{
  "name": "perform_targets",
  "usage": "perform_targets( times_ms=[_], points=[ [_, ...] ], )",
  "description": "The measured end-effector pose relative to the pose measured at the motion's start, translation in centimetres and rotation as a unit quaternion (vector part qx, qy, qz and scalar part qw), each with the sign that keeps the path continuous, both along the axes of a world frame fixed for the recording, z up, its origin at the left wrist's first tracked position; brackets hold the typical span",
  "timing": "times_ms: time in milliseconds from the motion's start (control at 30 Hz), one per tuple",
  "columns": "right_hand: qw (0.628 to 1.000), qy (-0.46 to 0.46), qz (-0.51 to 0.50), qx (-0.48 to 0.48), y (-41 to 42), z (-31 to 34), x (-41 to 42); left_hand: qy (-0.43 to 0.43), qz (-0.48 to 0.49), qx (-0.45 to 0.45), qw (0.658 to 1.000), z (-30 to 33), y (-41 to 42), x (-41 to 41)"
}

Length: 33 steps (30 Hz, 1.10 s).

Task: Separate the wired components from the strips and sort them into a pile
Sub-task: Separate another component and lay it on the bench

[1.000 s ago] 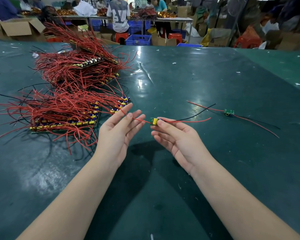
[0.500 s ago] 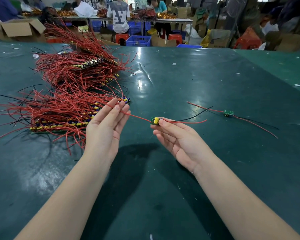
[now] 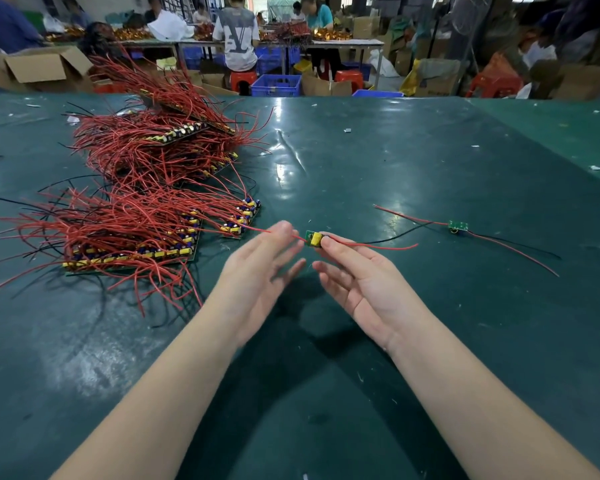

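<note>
My right hand [image 3: 357, 278] pinches a small wired component [image 3: 313, 239], a green board with a yellow part, at its fingertips just above the table. Red and black wires trail from it to the right, and one red wire runs left past the fingertips of my left hand [image 3: 257, 271]. That hand is blurred, with its fingers stretched out and apart. A separated component [image 3: 458, 226] lies on the table to the right with its wires spread. Strips of components with red wires [image 3: 129, 237] are stacked at the left, with a second heap [image 3: 160, 143] behind them.
The dark green table [image 3: 430, 150] carries small scraps of debris. Beyond its far edge are cardboard boxes [image 3: 39, 67], blue crates [image 3: 276, 85], red stools and several people working at another table.
My left hand slid left along the red wire, then came back right, close to the component. My right hand kept hold of the component and barely moved.
</note>
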State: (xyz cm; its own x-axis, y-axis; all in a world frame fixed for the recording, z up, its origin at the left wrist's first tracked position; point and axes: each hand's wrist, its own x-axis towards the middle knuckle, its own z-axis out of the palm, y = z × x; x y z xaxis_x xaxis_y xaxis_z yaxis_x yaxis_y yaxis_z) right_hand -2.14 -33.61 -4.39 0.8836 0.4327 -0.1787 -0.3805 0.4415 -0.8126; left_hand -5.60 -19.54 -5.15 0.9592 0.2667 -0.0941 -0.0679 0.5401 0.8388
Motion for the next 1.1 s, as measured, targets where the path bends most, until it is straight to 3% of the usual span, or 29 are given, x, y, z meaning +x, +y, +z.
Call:
perform_targets(
  times_ms=[100, 200, 433, 667, 1100],
  points=[
    [0.998, -0.024, 0.007, -0.049, 0.1, -0.3, -0.1, -0.027, -0.050, 0.040, 0.998, -0.6, -0.5, -0.2],
    [0.998, -0.027, -0.004, -0.060, 0.2, -0.4, 0.0, -0.028, -0.033, 0.032, 0.999, -0.8, -0.6, -0.2],
    [0.989, 0.013, -0.140, -0.036, -1.2, 0.4, 1.4, -0.018, -0.007, 0.000, 1.000, -0.4, -0.3, -0.3],
    [0.985, -0.064, -0.137, -0.078, -2.5, 0.7, 2.3, -0.026, -0.003, -0.052, 0.998, -0.1, 0.4, -0.4],
    [0.980, 0.052, -0.105, 0.158, -3.0, 0.9, 2.9, -0.025, 0.014, -0.073, 0.997, 0.2, 0.9, -0.3]
  ],
)
